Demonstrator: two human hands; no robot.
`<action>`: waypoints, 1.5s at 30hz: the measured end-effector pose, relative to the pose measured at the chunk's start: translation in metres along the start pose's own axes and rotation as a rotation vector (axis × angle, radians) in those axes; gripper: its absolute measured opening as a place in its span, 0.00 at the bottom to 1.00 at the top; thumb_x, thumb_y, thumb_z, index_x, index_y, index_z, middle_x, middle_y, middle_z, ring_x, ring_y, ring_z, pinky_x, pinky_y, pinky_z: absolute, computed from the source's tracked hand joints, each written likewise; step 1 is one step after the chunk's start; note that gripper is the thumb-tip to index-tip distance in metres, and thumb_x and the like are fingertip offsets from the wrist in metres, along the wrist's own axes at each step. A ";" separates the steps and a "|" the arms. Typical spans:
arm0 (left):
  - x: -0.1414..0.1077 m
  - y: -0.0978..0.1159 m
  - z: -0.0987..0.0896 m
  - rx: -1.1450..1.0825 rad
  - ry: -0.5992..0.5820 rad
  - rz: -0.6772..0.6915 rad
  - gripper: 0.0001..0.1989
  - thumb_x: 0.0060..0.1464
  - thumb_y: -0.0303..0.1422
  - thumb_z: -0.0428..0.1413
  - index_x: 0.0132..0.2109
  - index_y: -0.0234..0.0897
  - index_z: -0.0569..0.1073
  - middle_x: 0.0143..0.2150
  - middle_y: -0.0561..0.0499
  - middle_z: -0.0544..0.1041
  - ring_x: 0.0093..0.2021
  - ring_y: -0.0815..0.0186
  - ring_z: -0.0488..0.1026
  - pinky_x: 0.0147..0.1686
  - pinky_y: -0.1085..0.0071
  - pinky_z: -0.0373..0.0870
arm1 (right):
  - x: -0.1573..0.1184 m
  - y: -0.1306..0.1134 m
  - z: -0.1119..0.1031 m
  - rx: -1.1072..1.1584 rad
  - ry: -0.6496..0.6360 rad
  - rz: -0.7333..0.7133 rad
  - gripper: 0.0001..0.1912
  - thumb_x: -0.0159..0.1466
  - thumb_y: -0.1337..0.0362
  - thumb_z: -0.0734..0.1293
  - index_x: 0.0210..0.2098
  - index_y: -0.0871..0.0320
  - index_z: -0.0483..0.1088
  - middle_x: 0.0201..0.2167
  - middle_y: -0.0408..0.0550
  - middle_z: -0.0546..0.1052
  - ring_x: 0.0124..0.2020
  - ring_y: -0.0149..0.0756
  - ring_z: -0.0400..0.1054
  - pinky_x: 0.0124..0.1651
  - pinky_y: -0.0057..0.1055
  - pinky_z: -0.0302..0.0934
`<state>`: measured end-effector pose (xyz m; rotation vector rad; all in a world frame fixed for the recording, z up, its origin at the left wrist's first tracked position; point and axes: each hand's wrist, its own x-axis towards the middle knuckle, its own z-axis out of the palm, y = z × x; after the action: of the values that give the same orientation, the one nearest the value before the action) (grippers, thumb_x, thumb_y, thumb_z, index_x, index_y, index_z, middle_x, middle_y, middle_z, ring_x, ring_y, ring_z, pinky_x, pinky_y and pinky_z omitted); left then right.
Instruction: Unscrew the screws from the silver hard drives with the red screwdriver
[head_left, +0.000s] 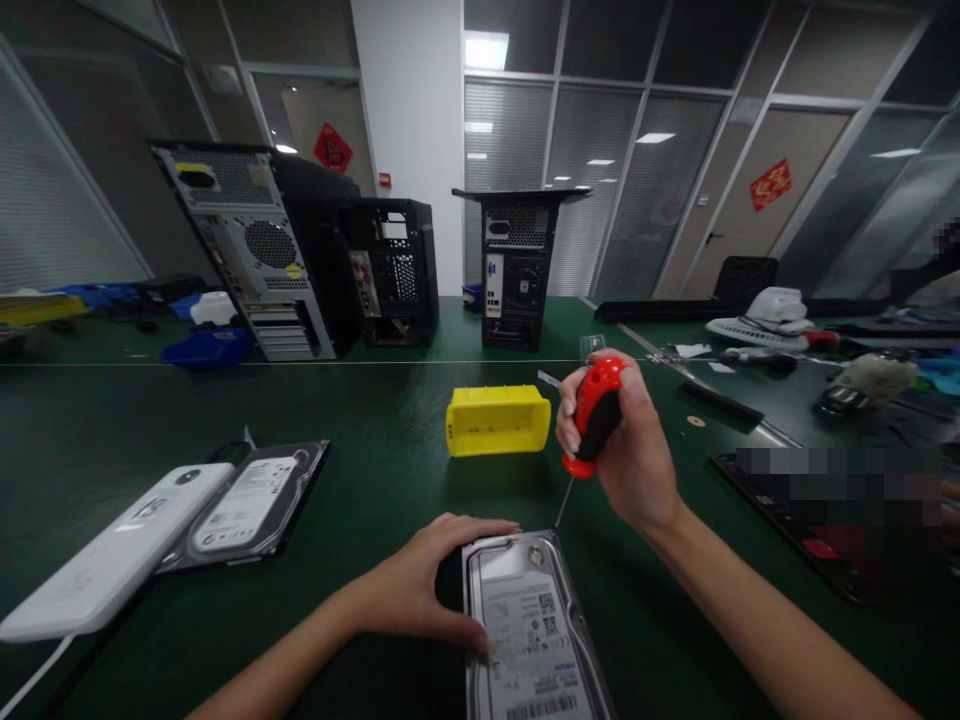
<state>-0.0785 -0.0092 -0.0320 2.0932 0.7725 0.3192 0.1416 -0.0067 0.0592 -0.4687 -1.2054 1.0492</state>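
Note:
A silver hard drive (525, 620) lies label up on the green table, near its front edge. My left hand (420, 575) grips its left side, thumb on the label and fingers over the far edge. In my right hand (626, 440) is a red and black screwdriver (596, 415), my fingers wrapped around its handle. Its thin shaft slants down, and the tip meets the drive's far right corner. Whether the tip sits in a screw is too small to tell. Just beyond stands a yellow plastic bin (499, 420), its open side toward me.
To the left, a white power bank (112, 550) with a cable overlaps a second hard drive (247, 500). Computer cases (259, 250) stand at the back, with a blue bin (206, 348) beside them. Tools and parts lie right, near a dark panel (780, 520).

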 end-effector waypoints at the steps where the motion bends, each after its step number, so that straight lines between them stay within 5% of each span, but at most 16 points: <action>1: 0.000 0.000 0.000 0.003 0.000 0.000 0.45 0.39 0.42 0.69 0.64 0.52 0.59 0.61 0.51 0.65 0.58 0.53 0.62 0.59 0.57 0.56 | 0.000 0.001 0.000 -0.006 0.013 0.001 0.15 0.62 0.53 0.65 0.40 0.52 0.58 0.27 0.37 0.66 0.21 0.24 0.60 0.23 0.24 0.57; 7: 0.000 -0.001 0.001 0.004 -0.004 0.005 0.45 0.39 0.42 0.69 0.64 0.52 0.59 0.61 0.51 0.65 0.58 0.54 0.62 0.59 0.57 0.56 | 0.001 0.004 -0.003 -0.095 0.042 -0.003 0.12 0.61 0.61 0.68 0.38 0.54 0.59 0.29 0.38 0.68 0.23 0.24 0.62 0.25 0.24 0.60; 15: 0.001 -0.002 0.000 0.006 -0.003 0.019 0.45 0.40 0.41 0.69 0.64 0.53 0.58 0.62 0.52 0.64 0.59 0.54 0.61 0.60 0.57 0.56 | 0.000 0.006 -0.003 0.042 0.013 0.004 0.14 0.66 0.55 0.61 0.46 0.56 0.64 0.33 0.42 0.68 0.24 0.25 0.63 0.24 0.24 0.60; 25: 0.000 0.002 -0.001 0.011 -0.007 -0.003 0.45 0.39 0.42 0.69 0.64 0.52 0.59 0.61 0.51 0.66 0.58 0.54 0.62 0.58 0.57 0.58 | -0.002 0.007 -0.003 -0.107 0.062 0.012 0.15 0.59 0.60 0.70 0.37 0.53 0.58 0.27 0.36 0.68 0.19 0.22 0.59 0.19 0.21 0.57; 34: 0.000 0.000 -0.001 0.011 -0.006 0.003 0.45 0.39 0.42 0.69 0.63 0.53 0.59 0.62 0.52 0.65 0.59 0.52 0.61 0.60 0.55 0.55 | -0.001 0.010 -0.002 0.016 0.036 0.042 0.18 0.64 0.47 0.60 0.44 0.55 0.62 0.27 0.40 0.67 0.18 0.23 0.58 0.17 0.21 0.53; 40: 0.001 0.002 -0.001 0.000 -0.003 0.002 0.44 0.40 0.43 0.68 0.64 0.52 0.60 0.61 0.51 0.65 0.58 0.52 0.62 0.59 0.56 0.56 | -0.002 0.009 -0.002 -0.073 0.077 0.055 0.16 0.60 0.56 0.68 0.36 0.53 0.56 0.21 0.34 0.64 0.14 0.22 0.55 0.14 0.20 0.49; 45: 0.001 0.002 -0.002 0.001 -0.010 0.003 0.44 0.40 0.42 0.69 0.64 0.52 0.59 0.62 0.51 0.65 0.59 0.52 0.61 0.59 0.55 0.55 | -0.002 0.011 -0.002 -0.043 0.070 0.019 0.13 0.62 0.55 0.66 0.36 0.55 0.60 0.26 0.38 0.67 0.18 0.23 0.59 0.16 0.21 0.55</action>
<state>-0.0779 -0.0087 -0.0292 2.0957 0.7640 0.3095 0.1391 -0.0024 0.0493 -0.5469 -1.1653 1.0174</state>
